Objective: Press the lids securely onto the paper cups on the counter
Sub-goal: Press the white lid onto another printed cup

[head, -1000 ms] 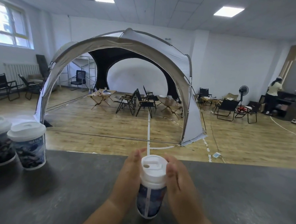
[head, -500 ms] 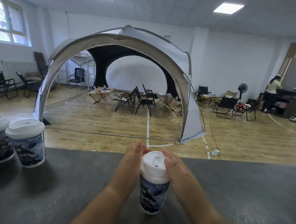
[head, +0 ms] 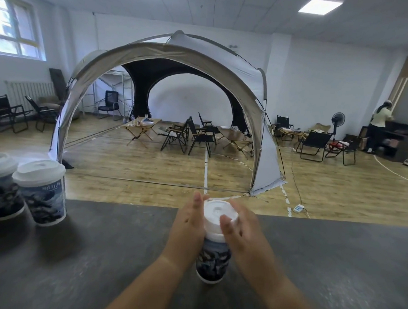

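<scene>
A paper cup [head: 212,261] with a dark blue print stands on the dark counter [head: 98,255] near its middle, capped by a white lid [head: 215,211]. My left hand [head: 189,227] lies flat against the left side of the lid and cup, fingers straight and pointing up. My right hand [head: 243,234] flanks the right side, its thumb resting on the lid's top and its fingers stretched along the far rim. Two more lidded cups, one [head: 42,193] beside the other [head: 0,188], stand at the counter's left end.
The counter's far edge runs just behind the middle cup. Beyond it lie a wooden floor, a large dome tent [head: 170,58] with folding chairs and tables, and a person [head: 378,125] at a cabinet on the far right.
My fingers have straightened from a wrap round the lid to a looser hold beside it. The right thumb has come onto the lid's top. The cup stays upright in place.
</scene>
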Available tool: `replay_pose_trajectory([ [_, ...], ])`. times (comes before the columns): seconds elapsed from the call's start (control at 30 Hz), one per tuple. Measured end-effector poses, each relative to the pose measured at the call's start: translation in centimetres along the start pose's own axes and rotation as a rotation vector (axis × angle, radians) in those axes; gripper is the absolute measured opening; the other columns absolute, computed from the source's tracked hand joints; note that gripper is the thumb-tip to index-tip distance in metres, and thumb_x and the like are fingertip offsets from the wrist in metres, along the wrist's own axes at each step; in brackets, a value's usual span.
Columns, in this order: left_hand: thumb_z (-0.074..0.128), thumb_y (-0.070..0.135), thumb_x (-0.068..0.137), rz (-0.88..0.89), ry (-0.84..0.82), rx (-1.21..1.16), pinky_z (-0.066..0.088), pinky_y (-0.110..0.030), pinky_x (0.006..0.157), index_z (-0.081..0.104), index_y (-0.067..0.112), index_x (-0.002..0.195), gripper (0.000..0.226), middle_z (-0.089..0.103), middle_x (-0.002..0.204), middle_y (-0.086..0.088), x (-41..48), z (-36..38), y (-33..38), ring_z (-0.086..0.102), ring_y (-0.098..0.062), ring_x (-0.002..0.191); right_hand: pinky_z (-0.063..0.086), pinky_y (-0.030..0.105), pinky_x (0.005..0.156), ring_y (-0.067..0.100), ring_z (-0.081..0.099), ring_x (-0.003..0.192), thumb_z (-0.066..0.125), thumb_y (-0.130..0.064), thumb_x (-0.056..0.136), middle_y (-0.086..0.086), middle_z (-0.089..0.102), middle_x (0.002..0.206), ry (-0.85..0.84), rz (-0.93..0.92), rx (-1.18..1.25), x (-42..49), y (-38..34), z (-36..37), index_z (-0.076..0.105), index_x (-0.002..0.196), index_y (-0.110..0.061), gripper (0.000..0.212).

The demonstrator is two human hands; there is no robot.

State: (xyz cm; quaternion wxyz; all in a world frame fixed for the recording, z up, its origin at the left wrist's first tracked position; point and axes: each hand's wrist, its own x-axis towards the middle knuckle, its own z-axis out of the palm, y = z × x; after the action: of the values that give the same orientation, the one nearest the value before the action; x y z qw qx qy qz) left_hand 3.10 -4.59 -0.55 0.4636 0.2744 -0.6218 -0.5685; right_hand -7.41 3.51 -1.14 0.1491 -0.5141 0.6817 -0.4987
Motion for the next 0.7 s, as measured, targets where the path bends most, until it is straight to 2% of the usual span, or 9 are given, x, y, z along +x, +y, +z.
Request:
replay_pose_trajectory([
  [0.1, 0.033, 0.053, 0.090, 0.026, -0.035, -0.014, 0.051, -0.013, 0.063, 0.066, 0.018, 0.102, 0.050, 0.069, 0.097, -0.003, -0.4, 0.0, -0.1, 0.069, -0.006, 0.079, 0.039, 0.031, 0.112, 0.001, 0.033, 0.136, 0.053, -0.076, 0.075, -0.023, 0.031, 0.142, -0.014, -0.015, -0.038, -0.1, 0.5, 0.4, 0.027, 0.149, -0.035, 0.089],
  [0.23, 0.035, 0.064, 0.081, 0.002, -0.066, 0.005, 0.056, -0.023, 0.070, 0.057, 0.019, 0.106, 0.056, 0.069, 0.093, -0.003, -0.6, 0.0, -0.6, 0.070, -0.011, 0.081, 0.043, 0.023, 0.105, 0.002, 0.043, 0.130, 0.060, -0.077, 0.074, -0.018, 0.038, 0.142, -0.068, -0.007, 0.070, 0.3, 1.1, 0.0, 0.031, 0.147, -0.038, 0.088],
  [0.33, 0.037, 0.074, 0.078, -0.071, -0.182, -0.001, 0.058, -0.029, 0.080, 0.051, 0.022, 0.118, 0.067, 0.068, 0.107, -0.006, -0.8, -0.6, -0.4, 0.070, -0.014, 0.093, 0.050, 0.020, 0.098, -0.005, 0.052, 0.120, 0.065, -0.071, 0.070, -0.019, 0.047, 0.137, -0.149, -0.007, 0.162, 0.7, 1.2, -1.0, 0.036, 0.141, -0.042, 0.081],
  [0.4, 0.052, 0.079, 0.070, -0.146, -0.295, -0.058, 0.054, -0.036, 0.094, 0.044, 0.028, 0.133, 0.082, 0.063, 0.123, -0.004, -0.7, -1.5, -0.5, 0.066, -0.015, 0.108, 0.052, 0.014, 0.086, -0.009, 0.058, 0.109, 0.070, -0.058, 0.077, -0.018, 0.054, 0.130, -0.163, 0.000, 0.230, 1.1, 1.0, -1.8, 0.043, 0.135, -0.040, 0.067],
  [0.43, 0.065, 0.073, 0.066, -0.186, -0.349, -0.074, 0.050, -0.039, 0.100, 0.037, 0.032, 0.140, 0.089, 0.061, 0.129, -0.002, -0.6, -2.0, -0.4, 0.064, -0.016, 0.114, 0.053, 0.016, 0.082, -0.006, 0.061, 0.106, 0.072, -0.052, 0.080, -0.014, 0.057, 0.127, -0.157, 0.005, 0.288, 1.3, 0.9, -2.2, 0.047, 0.132, -0.036, 0.060],
  [0.5, 0.080, 0.046, 0.065, -0.219, -0.448, -0.075, 0.046, -0.043, 0.105, 0.026, 0.041, 0.143, 0.095, 0.063, 0.129, 0.000, -0.4, -2.6, -0.4, 0.062, -0.018, 0.117, 0.056, 0.021, 0.078, 0.006, 0.066, 0.105, 0.071, -0.045, 0.083, -0.002, 0.063, 0.122, -0.108, 0.002, 0.419, 1.7, 0.4, -2.8, 0.055, 0.125, -0.030, 0.048],
  [0.57, 0.083, 0.029, 0.065, -0.185, -0.490, -0.066, 0.047, -0.044, 0.103, 0.031, 0.040, 0.141, 0.093, 0.067, 0.124, -0.001, -0.4, -2.5, 0.0, 0.064, -0.020, 0.115, 0.058, 0.028, 0.082, 0.015, 0.068, 0.106, 0.069, -0.047, 0.083, 0.003, 0.065, 0.120, -0.051, -0.021, 0.553, 2.2, -0.8, -3.5, 0.059, 0.122, -0.027, 0.045],
  [0.63, 0.081, 0.021, 0.069, -0.114, -0.470, -0.078, 0.052, -0.039, 0.096, 0.044, 0.030, 0.134, 0.075, 0.069, 0.119, -0.002, -0.4, -1.8, 0.8, 0.066, -0.021, 0.112, 0.058, 0.033, 0.087, 0.015, 0.067, 0.108, 0.062, -0.054, 0.082, 0.002, 0.063, 0.125, -0.035, -0.067, 0.615, 2.5, -2.2, -4.0, 0.056, 0.127, -0.028, 0.052],
  [0.7, 0.079, 0.019, 0.072, -0.047, -0.413, -0.092, 0.055, -0.032, 0.087, 0.052, 0.027, 0.126, 0.060, 0.071, 0.114, -0.003, -0.7, -1.0, 1.8, 0.068, -0.020, 0.106, 0.059, 0.031, 0.086, 0.008, 0.067, 0.107, 0.060, -0.069, 0.076, -0.009, 0.057, 0.129, -0.015, -0.120, 0.549, 2.5, -3.7, -4.2, 0.047, 0.137, -0.031, 0.073],
])
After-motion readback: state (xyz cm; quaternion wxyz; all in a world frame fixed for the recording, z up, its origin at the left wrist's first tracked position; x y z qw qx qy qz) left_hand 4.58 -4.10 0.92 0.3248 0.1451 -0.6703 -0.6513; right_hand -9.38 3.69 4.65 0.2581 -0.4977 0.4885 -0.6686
